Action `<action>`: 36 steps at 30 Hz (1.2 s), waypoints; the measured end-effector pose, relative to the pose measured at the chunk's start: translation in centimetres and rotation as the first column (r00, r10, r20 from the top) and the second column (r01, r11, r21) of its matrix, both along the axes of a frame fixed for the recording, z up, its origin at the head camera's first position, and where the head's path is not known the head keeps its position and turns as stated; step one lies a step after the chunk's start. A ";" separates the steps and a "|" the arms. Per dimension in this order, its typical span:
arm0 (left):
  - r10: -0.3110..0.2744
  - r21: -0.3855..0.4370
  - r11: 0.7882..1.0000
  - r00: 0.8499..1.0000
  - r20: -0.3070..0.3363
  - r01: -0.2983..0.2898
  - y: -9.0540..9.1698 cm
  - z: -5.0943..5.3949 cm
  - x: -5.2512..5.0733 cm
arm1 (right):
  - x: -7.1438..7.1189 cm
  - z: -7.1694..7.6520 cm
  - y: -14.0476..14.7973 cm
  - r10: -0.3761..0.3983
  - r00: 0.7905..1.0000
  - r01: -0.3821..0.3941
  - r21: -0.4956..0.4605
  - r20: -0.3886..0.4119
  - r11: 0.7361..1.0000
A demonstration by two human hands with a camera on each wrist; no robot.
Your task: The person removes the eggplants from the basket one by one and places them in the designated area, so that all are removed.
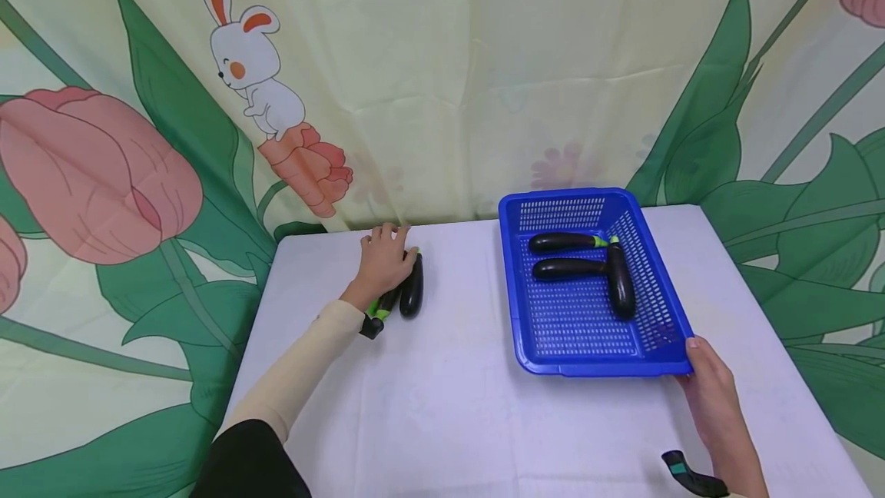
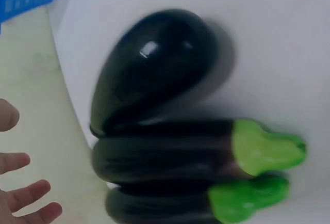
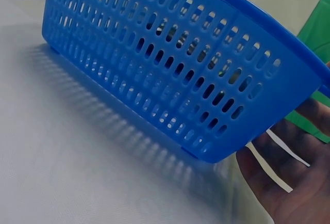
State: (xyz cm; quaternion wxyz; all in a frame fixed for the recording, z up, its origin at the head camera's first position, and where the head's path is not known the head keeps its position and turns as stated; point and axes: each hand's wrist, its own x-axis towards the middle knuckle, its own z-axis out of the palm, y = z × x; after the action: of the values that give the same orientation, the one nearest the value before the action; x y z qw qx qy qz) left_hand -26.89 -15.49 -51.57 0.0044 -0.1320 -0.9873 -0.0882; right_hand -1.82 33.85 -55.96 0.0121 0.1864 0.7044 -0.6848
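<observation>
My left hand [image 1: 384, 261] hovers over a small group of eggplants [image 1: 412, 294] at the table's far left, and partly hides them. Close up in the left wrist view, a plump dark eggplant [image 2: 154, 64] lies slanted beside two others [image 2: 165, 157] with green stem ends. The fingers [image 2: 31, 195] there are spread and apart from them. With the thumb over the rim and fingers beneath, my right hand [image 1: 715, 394] grips the near right corner of a blue plastic basket [image 1: 588, 369]. Inside the basket lie three eggplants [image 1: 621, 283], two sideways and one lengthwise.
A white cloth covers the table [image 1: 442, 413]. Behind it hangs a printed curtain [image 1: 429, 98] with tulips and a rabbit, close to the table's far edge. Black bands sit on both wrists.
</observation>
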 end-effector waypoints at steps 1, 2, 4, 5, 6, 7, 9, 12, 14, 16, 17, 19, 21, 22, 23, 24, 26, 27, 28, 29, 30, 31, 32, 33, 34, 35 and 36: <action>-0.018 -0.013 1.000 1.000 -0.002 0.018 0.4 0.2 0.1 | 0.0 0.0 0.0 -0.003 1.000 0.003 -0.005 -0.004 1.000; -0.034 -0.026 0.999 0.999 -0.006 0.034 0.7 0.4 0.1 | 0.0 -0.1 0.0 -0.005 1.000 0.004 -0.011 -0.007 1.000; -0.058 -0.043 0.997 0.998 -0.006 0.057 1.5 0.9 0.3 | 0.0 -0.1 0.1 -0.008 1.000 0.007 -0.020 -0.013 1.000; -0.069 -0.048 0.997 0.998 -0.007 0.068 1.9 1.1 0.4 | 0.0 -0.1 0.1 -0.010 1.000 0.010 -0.024 -0.011 1.000; -0.080 -0.052 0.995 0.997 -0.014 0.079 2.3 1.3 0.5 | 0.1 -0.1 0.1 -0.013 1.000 0.012 -0.033 -0.010 0.999; -0.093 -0.052 0.994 0.995 -0.022 0.091 2.7 1.6 0.6 | 0.1 -0.1 0.1 -0.013 1.000 0.013 -0.031 -0.007 0.999; -0.121 -0.061 0.991 0.992 -0.041 0.118 3.5 2.0 0.7 | 0.1 -0.1 0.1 -0.015 1.000 0.015 -0.040 -0.005 0.999; -0.163 -0.059 0.985 0.985 -0.063 0.159 4.9 2.5 0.9 | 0.1 -0.1 0.1 -0.017 1.000 0.017 -0.040 -0.003 0.999; -0.182 -0.057 0.982 0.981 -0.061 0.178 5.8 2.7 1.0 | 0.1 0.0 0.1 -0.019 1.000 0.019 -0.037 -0.001 0.999; -0.193 -0.039 0.981 0.980 -0.047 0.191 6.6 2.9 1.3 | 0.1 0.1 0.0 -0.019 1.000 0.019 -0.032 -0.002 0.999; -0.199 -0.030 0.980 0.979 -0.036 0.198 7.1 3.0 1.4 | 0.1 0.2 0.0 -0.019 1.000 0.019 -0.029 0.000 0.999; -0.213 -0.009 0.977 0.977 -0.019 0.213 7.9 3.2 1.7 | 0.1 0.2 -0.1 -0.020 1.000 0.020 -0.031 0.003 0.999; -0.231 0.010 0.973 0.973 -0.001 0.231 8.7 3.5 2.0 | 0.1 0.3 -0.1 -0.018 1.000 0.018 -0.028 0.010 0.999; -0.240 0.016 0.971 0.971 0.010 0.240 9.1 3.6 2.2 | 0.1 0.3 -0.1 -0.016 1.000 0.016 -0.023 0.015 1.000; -0.250 0.023 0.968 0.968 0.019 0.249 9.5 3.8 2.3 | 0.1 0.2 -0.1 -0.016 1.000 0.016 -0.026 0.018 1.000; -0.258 0.025 0.966 0.966 0.030 0.258 9.8 4.0 2.5 | 0.1 0.2 -0.1 -0.014 1.000 0.015 -0.027 0.022 1.000; -0.273 0.033 0.962 0.961 0.053 0.272 10.5 4.5 2.9 | 0.0 0.1 0.0 -0.014 1.000 0.015 -0.031 0.024 0.999; -0.280 0.038 0.960 0.958 0.064 0.278 10.9 4.8 3.0 | 0.0 0.1 0.0 -0.013 1.000 0.014 -0.031 0.024 0.999; -0.288 0.048 0.957 0.955 0.075 0.285 11.3 5.0 3.2 | 0.1 0.1 0.0 -0.013 1.000 0.013 -0.031 0.022 0.999; -0.295 0.057 0.955 0.952 0.084 0.291 11.6 5.3 3.3 | 0.1 0.0 0.0 -0.013 1.000 0.014 -0.032 0.019 0.999; -0.303 0.069 0.952 0.949 0.091 0.297 12.0 5.6 3.4 | 0.1 0.0 0.0 -0.012 1.000 0.013 -0.033 0.013 0.999; -0.309 0.077 0.950 0.946 0.096 0.302 12.4 5.8 3.6 | 0.1 0.0 0.0 -0.012 1.000 0.012 -0.036 0.004 0.999; -0.316 0.087 0.947 0.943 0.100 0.308 12.7 5.9 3.7 | 0.1 0.0 0.0 -0.011 1.000 0.011 -0.038 -0.004 0.999; -0.323 0.097 0.945 0.941 0.104 0.313 13.1 6.1 3.8 | 0.1 0.0 0.0 -0.009 1.000 0.009 -0.039 -0.013 0.999; -0.328 0.105 0.942 0.939 0.107 0.318 13.5 6.3 3.9 | 0.1 0.0 0.0 -0.009 1.000 0.008 -0.042 -0.020 0.999; -0.333 0.111 0.940 0.936 0.110 0.321 13.9 6.4 3.9 | 0.1 0.0 -0.1 -0.007 1.000 0.006 -0.044 -0.025 0.999; -0.338 0.116 0.938 0.934 0.113 0.325 14.3 6.5 4.0 | 0.1 0.0 -0.1 -0.007 1.000 0.006 -0.049 -0.028 0.999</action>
State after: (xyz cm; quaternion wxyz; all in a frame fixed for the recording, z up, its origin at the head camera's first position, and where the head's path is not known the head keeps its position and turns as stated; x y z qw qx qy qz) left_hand -22.88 -1.22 -45.12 -0.0692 -0.2902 -0.9436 -0.1433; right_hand -1.72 33.78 -55.97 0.0044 0.1787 0.6869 -0.7045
